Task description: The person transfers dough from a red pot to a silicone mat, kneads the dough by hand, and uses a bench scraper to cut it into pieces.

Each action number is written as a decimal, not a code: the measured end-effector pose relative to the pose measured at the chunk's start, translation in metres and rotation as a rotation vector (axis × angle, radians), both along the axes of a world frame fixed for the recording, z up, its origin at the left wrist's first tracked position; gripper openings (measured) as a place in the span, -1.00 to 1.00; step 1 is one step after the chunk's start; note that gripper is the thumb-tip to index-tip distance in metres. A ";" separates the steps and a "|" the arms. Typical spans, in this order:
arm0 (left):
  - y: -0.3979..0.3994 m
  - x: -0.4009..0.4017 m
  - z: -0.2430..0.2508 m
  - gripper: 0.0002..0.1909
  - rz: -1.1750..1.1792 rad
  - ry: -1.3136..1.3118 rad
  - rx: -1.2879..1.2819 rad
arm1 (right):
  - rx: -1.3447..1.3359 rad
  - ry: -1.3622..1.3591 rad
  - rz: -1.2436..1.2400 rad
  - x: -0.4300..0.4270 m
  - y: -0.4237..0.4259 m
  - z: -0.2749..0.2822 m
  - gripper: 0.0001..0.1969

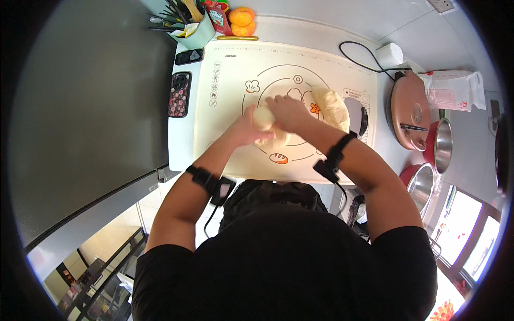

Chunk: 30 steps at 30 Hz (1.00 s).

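My left hand (245, 127) and my right hand (290, 113) are together over a cream silicone baking mat (225, 152), gripping a smooth, rounded piece of dough (263, 118) between them. Another lump of dough (277, 138) lies on the mat just below, partly covered by my left fingers. To the right of my right hand rests a larger, long piece of dough (331, 108). Beside it is a dough scraper (354, 114) with a black handle. My right fingertips are bent against the top of the held dough and look slightly blurred.
A phone in a floral case (179, 94) and a small black device (188, 57) lie left of the mat. Behind stand a utensil holder (200, 34) and peaches (241, 17). To the right are a pink electric pan (410, 108), a flour bag (453, 90) and metal bowls (421, 186).
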State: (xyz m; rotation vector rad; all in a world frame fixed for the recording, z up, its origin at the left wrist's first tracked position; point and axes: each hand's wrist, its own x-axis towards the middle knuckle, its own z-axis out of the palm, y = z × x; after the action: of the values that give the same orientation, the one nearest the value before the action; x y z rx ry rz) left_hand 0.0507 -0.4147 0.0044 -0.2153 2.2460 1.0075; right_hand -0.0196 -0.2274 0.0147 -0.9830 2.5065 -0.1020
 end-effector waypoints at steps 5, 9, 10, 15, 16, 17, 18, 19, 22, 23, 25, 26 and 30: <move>-0.016 0.062 0.010 -0.05 -0.323 0.545 -0.095 | -0.185 -0.247 -0.026 0.042 0.038 0.038 0.07; -0.015 0.078 -0.011 -0.09 -0.326 0.645 -0.073 | -0.382 -0.635 -0.291 0.070 0.041 0.006 0.04; -0.015 0.078 -0.019 -0.09 -0.321 0.642 -0.074 | -0.381 -0.638 -0.287 0.069 0.040 0.002 0.04; -0.005 0.051 -0.037 -0.02 -0.109 0.533 -0.164 | -0.274 -0.259 -0.271 0.036 0.031 -0.030 -0.17; 0.001 0.043 -0.035 -0.02 -0.107 0.537 -0.165 | -0.189 -0.265 -0.262 0.019 0.023 -0.026 -0.22; 0.008 0.034 -0.030 0.00 0.043 0.364 -0.164 | -0.120 -0.270 -0.182 0.001 0.014 -0.015 -0.25; 0.012 0.027 -0.026 0.03 0.182 0.194 -0.157 | -0.081 -0.287 -0.135 -0.015 0.009 -0.012 -0.26; 0.006 0.021 -0.027 0.03 0.183 0.202 -0.162 | -0.044 -0.301 -0.079 -0.028 0.001 -0.007 -0.28; -0.005 0.013 -0.012 0.22 0.155 -0.101 -0.004 | 0.048 -0.229 -0.024 -0.016 -0.022 0.006 -0.16; -0.008 0.020 -0.002 0.22 0.161 -0.096 -0.002 | 0.086 -0.148 0.001 -0.002 -0.024 0.011 -0.12; -0.015 0.051 0.019 0.20 -0.069 0.449 -0.063 | -0.013 -0.173 0.145 0.029 -0.019 0.052 0.08; -0.018 0.062 0.022 0.13 -0.104 0.422 0.027 | -0.027 -0.294 0.128 0.033 -0.013 0.063 0.10; -0.024 0.104 0.014 -0.08 -0.285 0.615 -0.043 | -0.146 -0.306 -0.027 0.060 0.017 0.026 0.16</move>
State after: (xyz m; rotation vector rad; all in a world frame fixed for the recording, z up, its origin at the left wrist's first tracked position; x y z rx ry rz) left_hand 0.1551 -0.4390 0.0184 0.4480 2.7386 0.9548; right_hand 0.0400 -0.2107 0.0407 -0.9123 2.2556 -0.4162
